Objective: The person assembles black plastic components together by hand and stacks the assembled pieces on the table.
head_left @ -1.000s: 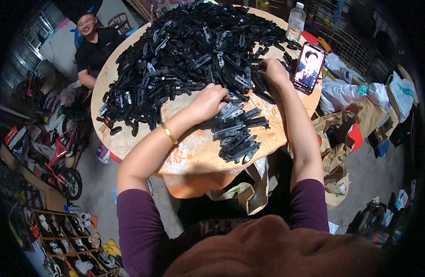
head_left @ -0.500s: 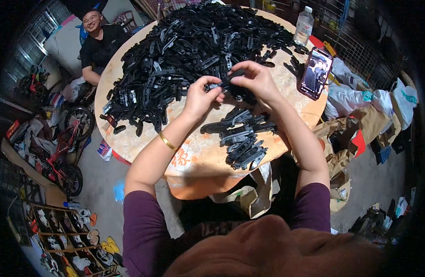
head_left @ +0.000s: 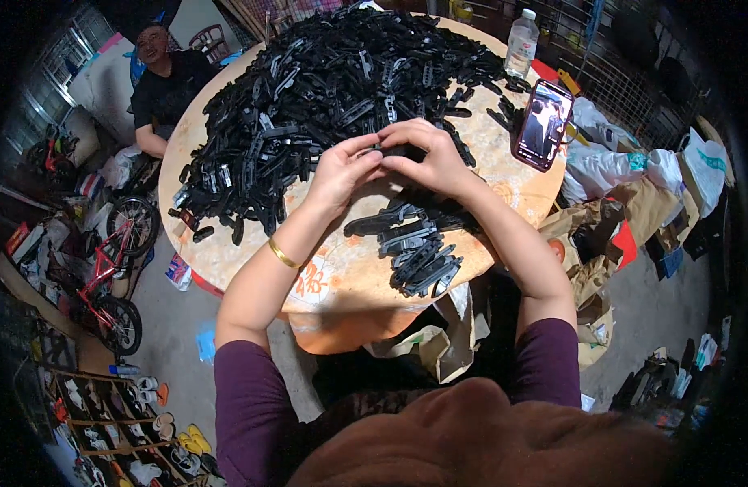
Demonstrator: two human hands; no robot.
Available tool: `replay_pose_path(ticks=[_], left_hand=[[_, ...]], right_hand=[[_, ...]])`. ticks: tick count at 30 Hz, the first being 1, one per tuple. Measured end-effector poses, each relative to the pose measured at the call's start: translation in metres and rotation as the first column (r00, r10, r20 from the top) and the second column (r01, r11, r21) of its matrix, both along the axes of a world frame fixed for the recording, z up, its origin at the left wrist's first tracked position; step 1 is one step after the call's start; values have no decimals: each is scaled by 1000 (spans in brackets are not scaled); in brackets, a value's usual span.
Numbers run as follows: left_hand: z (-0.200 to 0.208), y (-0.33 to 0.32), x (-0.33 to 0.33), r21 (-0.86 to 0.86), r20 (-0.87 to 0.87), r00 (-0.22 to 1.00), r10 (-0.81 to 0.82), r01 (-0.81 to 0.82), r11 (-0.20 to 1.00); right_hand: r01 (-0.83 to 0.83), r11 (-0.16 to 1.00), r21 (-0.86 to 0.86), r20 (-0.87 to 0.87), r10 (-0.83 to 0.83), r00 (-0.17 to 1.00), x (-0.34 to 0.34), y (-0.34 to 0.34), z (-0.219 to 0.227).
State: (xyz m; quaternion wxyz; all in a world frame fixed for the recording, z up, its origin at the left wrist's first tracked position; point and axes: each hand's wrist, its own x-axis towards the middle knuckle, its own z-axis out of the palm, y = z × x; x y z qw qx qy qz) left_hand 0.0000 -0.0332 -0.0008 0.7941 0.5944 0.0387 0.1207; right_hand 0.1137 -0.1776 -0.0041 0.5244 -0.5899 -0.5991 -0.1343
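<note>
My left hand [head_left: 339, 173] and my right hand [head_left: 431, 160] meet over the near side of the pile, fingertips pinched together. Between them they grip a small black plastic part [head_left: 377, 148], mostly covered by the fingers, so its exact shape cannot be made out. Beyond the hands spreads a big heap of long, narrow black plastic parts [head_left: 309, 105], some with slots and shiny faces. Closer to me, below my right hand, a smaller group of similar black parts [head_left: 423, 256] lies in a loose row.
The parts lie on a round table with a patterned cloth [head_left: 333, 280]. A phone [head_left: 542, 126] stands at the right edge, near a clear bottle [head_left: 521, 45]. Another person [head_left: 169, 85] sits at the far left. Paper bags [head_left: 589, 235] stand right, a red bicycle [head_left: 106, 264] left.
My hands have drawn closer together, and the part between them is now more hidden. My view has shifted slightly. The phone's picture has changed, and the other person's head has turned.
</note>
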Motion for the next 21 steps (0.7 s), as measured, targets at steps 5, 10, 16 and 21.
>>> replay_pose_path(ticks=[5, 10, 16, 21], left_hand=[[5, 1, -2, 414, 121, 992, 36, -83, 907], [7, -1, -7, 711, 231, 970, 77, -222, 667], [2, -1, -5, 731, 156, 983, 93, -178, 658], [-18, -1, 3, 819, -6, 1000, 30, -12, 574]], right_hand=[[-253, 928, -275, -555, 62, 830, 9, -6, -7], [-216, 922, -322, -519, 19, 855, 1, -12, 4], [-76, 956, -282, -435, -56, 899, 14, -7, -3], [649, 739, -183, 53, -651, 757, 86, -6, -15]])
